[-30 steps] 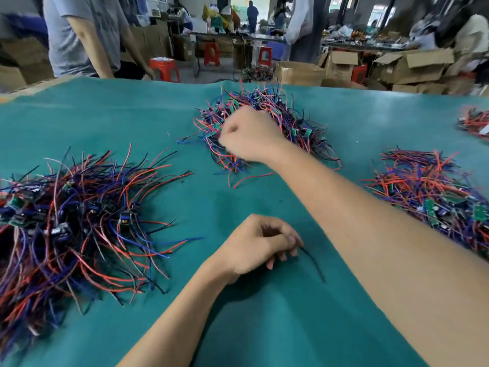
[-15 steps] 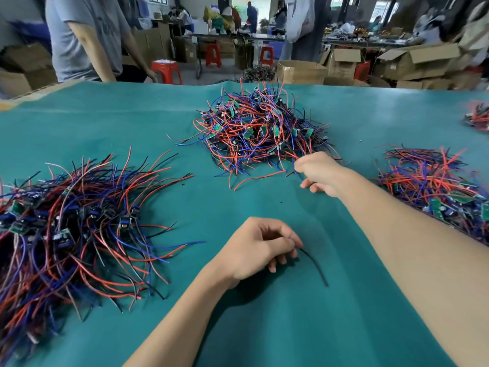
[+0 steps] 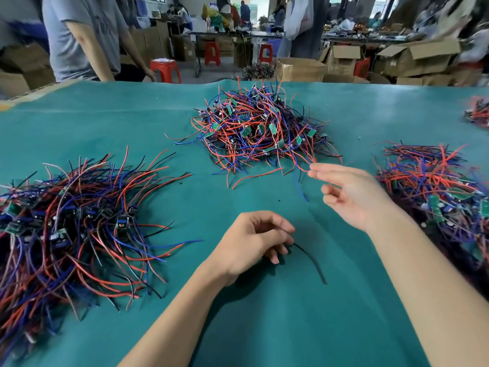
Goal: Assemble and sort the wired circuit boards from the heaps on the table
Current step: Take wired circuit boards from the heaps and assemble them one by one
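Three heaps of wired circuit boards lie on the teal table (image 3: 132, 123): a left heap (image 3: 66, 221) with dark modules, a middle heap (image 3: 259, 128) with small green boards, and a right heap (image 3: 436, 186). My left hand (image 3: 251, 239) rests curled on the table in front of me and grips one end of a black wire (image 3: 311, 258), which trails off to the right. My right hand (image 3: 352, 194) hovers at the near right edge of the middle heap. Its thumb and forefinger pinch the tip of a red wire (image 3: 300, 165) that leads back into that heap.
A fourth small heap (image 3: 479, 112) sits at the far right edge. A person in a grey shirt (image 3: 87, 35) stands beyond the table's far left side. Cardboard boxes (image 3: 299, 68) and red stools (image 3: 165, 70) fill the floor behind.
My right hand has come back from on top of the middle heap to its near right edge and now has a red wire at its fingertips. My left hand has stayed put.
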Demonstrator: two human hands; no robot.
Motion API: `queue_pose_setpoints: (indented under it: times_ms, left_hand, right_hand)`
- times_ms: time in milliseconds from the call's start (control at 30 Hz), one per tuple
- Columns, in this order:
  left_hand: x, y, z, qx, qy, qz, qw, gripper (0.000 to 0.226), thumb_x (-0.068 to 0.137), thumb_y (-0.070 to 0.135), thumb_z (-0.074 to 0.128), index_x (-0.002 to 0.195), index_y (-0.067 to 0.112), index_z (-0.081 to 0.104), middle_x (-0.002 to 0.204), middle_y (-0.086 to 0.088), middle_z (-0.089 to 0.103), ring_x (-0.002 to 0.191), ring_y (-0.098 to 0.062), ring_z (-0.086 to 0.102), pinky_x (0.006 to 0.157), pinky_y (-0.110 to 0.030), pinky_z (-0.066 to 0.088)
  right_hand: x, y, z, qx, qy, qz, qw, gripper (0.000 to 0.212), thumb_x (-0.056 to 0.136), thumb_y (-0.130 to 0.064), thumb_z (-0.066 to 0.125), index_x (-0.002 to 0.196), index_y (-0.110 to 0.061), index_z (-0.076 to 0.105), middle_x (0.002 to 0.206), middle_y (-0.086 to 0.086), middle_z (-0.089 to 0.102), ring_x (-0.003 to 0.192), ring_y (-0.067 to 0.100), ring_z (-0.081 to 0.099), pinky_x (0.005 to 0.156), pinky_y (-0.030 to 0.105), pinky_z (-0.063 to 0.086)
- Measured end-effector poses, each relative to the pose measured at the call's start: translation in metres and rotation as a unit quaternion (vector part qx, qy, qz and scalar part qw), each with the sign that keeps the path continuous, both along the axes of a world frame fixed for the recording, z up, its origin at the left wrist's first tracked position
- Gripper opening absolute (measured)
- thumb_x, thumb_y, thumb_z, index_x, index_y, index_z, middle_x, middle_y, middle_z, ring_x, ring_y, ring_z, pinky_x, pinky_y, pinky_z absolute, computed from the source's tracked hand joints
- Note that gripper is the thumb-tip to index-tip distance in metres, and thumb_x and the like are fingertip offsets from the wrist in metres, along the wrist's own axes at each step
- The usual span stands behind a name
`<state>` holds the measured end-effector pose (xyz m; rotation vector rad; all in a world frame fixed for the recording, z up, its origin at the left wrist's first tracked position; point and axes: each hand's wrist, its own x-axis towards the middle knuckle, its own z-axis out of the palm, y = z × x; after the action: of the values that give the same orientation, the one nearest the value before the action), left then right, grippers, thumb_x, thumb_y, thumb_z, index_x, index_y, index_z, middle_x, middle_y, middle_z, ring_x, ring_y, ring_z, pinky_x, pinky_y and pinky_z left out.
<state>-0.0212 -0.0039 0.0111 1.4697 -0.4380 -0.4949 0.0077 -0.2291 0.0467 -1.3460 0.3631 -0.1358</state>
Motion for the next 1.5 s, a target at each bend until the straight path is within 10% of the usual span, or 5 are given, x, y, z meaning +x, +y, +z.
queue_pose_setpoints:
  times_ms: [500,767,1067,1367,1500]
  left_hand:
    - [0.009,-0.002,0.003,-0.152,0.147,0.079,0.974,0.034,0.104,0.029,0.047,0.116,-0.002,0.054,0.088,-0.01,0.073,0.067,-0.022,0.068,0.056,-0.028,0.055]
    - [0.008,-0.002,-0.003,-0.153,0.126,0.101,0.975,0.033,0.09,-0.01,0.061,0.12,-0.005,0.048,0.094,-0.026,0.069,0.068,-0.021,0.07,0.063,-0.024,0.055]
    - [0.009,0.004,-0.002,-0.158,0.093,0.058,0.981,0.036,0.09,-0.014,0.055,0.12,0.004,0.059,0.084,-0.011,0.064,0.071,-0.018,0.064,0.067,-0.021,0.054]
    - [0.007,0.004,-0.002,-0.141,0.049,0.0,0.989,0.02,0.093,-0.007,0.055,0.108,0.005,0.058,0.084,-0.009,0.065,0.069,-0.019,0.061,0.066,-0.023,0.05]
    - [0.006,0.004,-0.002,-0.137,0.064,-0.007,0.989,0.017,0.092,0.001,0.058,0.102,0.011,0.068,0.088,-0.011,0.07,0.068,-0.017,0.061,0.066,-0.022,0.051]
  right_hand:
    - [-0.064,0.051,0.011,-0.176,-0.075,0.358,0.914,0.019,0.079,-0.025,0.069,0.083,-0.012,0.082,0.079,0.011,0.075,0.057,0.009,0.055,0.044,0.018,0.035]
    - [-0.075,0.058,-0.007,-0.125,-0.041,0.489,0.862,0.012,0.081,-0.02,0.068,0.084,-0.014,0.078,0.083,0.007,0.074,0.062,0.012,0.058,0.045,0.021,0.034]
    - [-0.061,0.058,-0.022,-0.2,-0.027,0.101,0.974,0.005,0.091,-0.016,0.074,0.089,-0.012,0.071,0.075,0.006,0.073,0.058,0.014,0.06,0.044,0.026,0.042]
    - [-0.065,0.07,-0.02,-0.044,-0.06,0.085,0.994,0.011,0.089,-0.015,0.074,0.099,-0.016,0.077,0.077,0.005,0.07,0.068,0.016,0.062,0.045,0.022,0.038]
    - [-0.065,0.074,-0.022,-0.149,-0.114,0.026,0.982,0.004,0.086,-0.014,0.079,0.089,-0.017,0.077,0.072,-0.004,0.074,0.061,0.008,0.065,0.052,0.015,0.044]
